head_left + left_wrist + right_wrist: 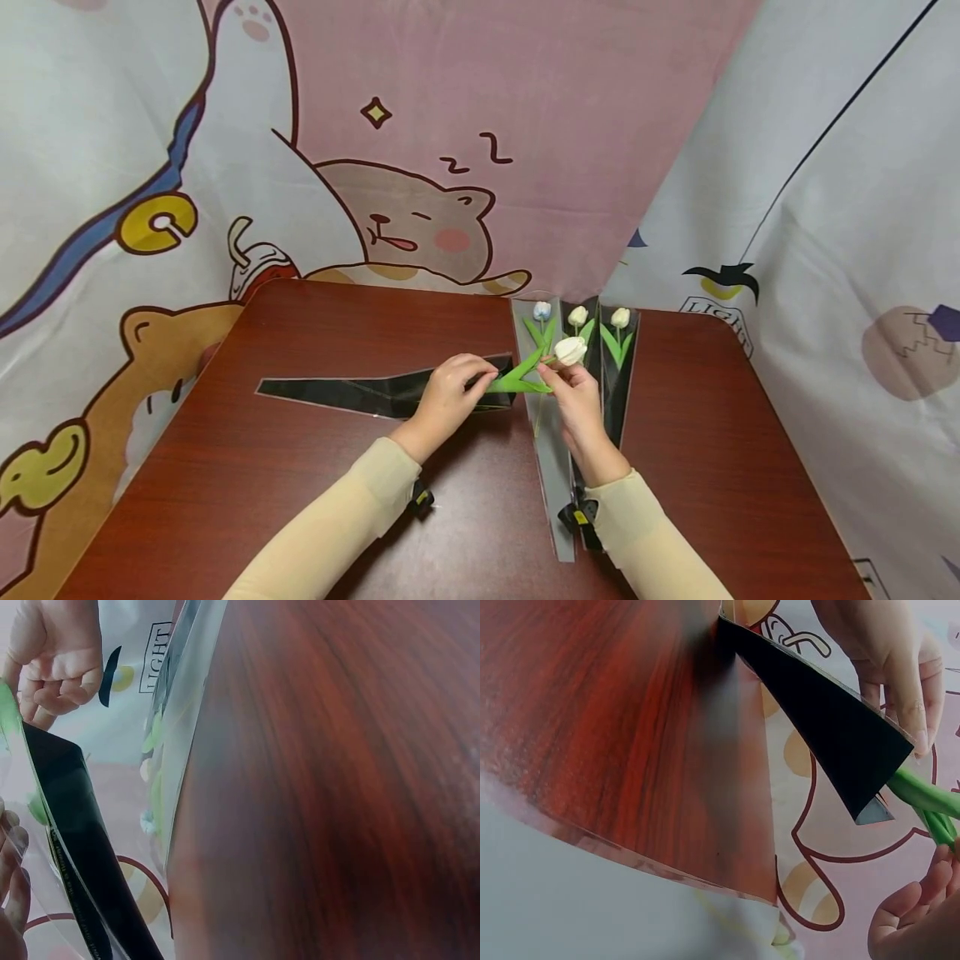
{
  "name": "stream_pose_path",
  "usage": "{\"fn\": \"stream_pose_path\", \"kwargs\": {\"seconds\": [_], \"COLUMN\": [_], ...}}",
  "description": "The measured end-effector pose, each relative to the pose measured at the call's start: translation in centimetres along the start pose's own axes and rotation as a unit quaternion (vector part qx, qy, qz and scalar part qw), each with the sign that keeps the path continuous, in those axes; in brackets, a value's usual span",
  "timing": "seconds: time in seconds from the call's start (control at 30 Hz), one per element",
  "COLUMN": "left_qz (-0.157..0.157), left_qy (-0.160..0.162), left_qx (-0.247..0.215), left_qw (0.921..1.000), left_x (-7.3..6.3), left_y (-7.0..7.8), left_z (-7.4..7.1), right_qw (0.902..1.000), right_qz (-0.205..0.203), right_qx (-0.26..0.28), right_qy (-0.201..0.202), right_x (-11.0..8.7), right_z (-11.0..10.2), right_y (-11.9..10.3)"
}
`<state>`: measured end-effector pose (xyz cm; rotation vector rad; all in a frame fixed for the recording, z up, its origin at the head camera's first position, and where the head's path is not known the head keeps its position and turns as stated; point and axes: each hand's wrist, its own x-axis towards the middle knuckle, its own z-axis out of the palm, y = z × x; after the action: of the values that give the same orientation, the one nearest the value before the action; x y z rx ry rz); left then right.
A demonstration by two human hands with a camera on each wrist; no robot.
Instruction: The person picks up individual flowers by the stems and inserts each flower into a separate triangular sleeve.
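My right hand (576,407) pinches a white artificial tulip (571,351) just below its bloom. Its green leaves (517,382) point left, into the wide mouth of a black flower sleeve (322,393) with a transparent front. At that mouth, my left hand (452,390) pinches the sleeve's edge between thumb and fingers. In the right wrist view, the black back of the sleeve (825,720) is raised, with green stalks (922,796) at its opening. The lower part of the stem is hidden inside the sleeve.
Right of the hands, a grey sleeve (553,483) and two black sleeves (617,392) lie side by side, each with a tulip at its top. The brown table (300,492) meets a cartoon-printed cloth (555,125) at the back and sides.
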<state>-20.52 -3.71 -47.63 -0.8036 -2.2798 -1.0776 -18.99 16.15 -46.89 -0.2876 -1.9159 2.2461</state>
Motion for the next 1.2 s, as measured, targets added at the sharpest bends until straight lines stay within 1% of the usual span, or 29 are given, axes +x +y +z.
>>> {"fn": "stream_pose_path", "kwargs": {"seconds": [0.13,0.23,0.33,0.47,0.57,0.63,0.77,0.9,1.03,1.2], "left_qz": [-0.001,0.002,0.006,0.008,0.008,0.010,0.013,0.016,0.011,0.012], "left_qy": [-0.001,0.007,0.013,0.008,0.004,0.007,0.014,0.014,0.012,0.016], "left_qx": [0.006,0.002,-0.004,-0.004,-0.004,-0.005,-0.003,0.000,-0.001,0.000], "left_qw": [1.0000,1.0000,0.9999,0.9999,0.9999,0.9999,0.9998,0.9998,0.9999,0.9998], "left_x": [-0.08,-0.03,0.12,0.31,0.34,0.33,0.39,0.52,0.52,0.53], "left_y": [-0.01,0.02,0.08,0.18,0.22,0.23,0.26,0.37,0.42,0.48], "left_z": [0.02,0.02,0.07,0.18,0.22,0.24,0.28,0.34,0.29,0.14], "right_qw": [0.9997,0.9995,0.9992,0.9981,0.9975,0.9971,0.9961,0.9931,0.9903,0.9892], "right_qz": [0.014,0.023,0.036,0.057,0.067,0.072,0.083,0.102,0.114,0.127], "right_qx": [0.017,0.020,0.009,-0.005,-0.003,0.002,-0.009,-0.035,-0.051,-0.046], "right_qy": [-0.008,-0.007,-0.013,-0.023,-0.024,-0.024,-0.028,-0.045,-0.061,-0.058], "right_x": [0.03,0.03,-0.12,-0.35,-0.35,-0.28,-0.20,-0.26,-0.23,-0.07], "right_z": [-0.05,-0.02,0.12,0.30,0.31,0.28,0.35,0.54,0.47,0.34], "right_y": [0.23,0.36,0.47,0.64,0.77,0.86,0.99,1.02,0.82,0.69]}}
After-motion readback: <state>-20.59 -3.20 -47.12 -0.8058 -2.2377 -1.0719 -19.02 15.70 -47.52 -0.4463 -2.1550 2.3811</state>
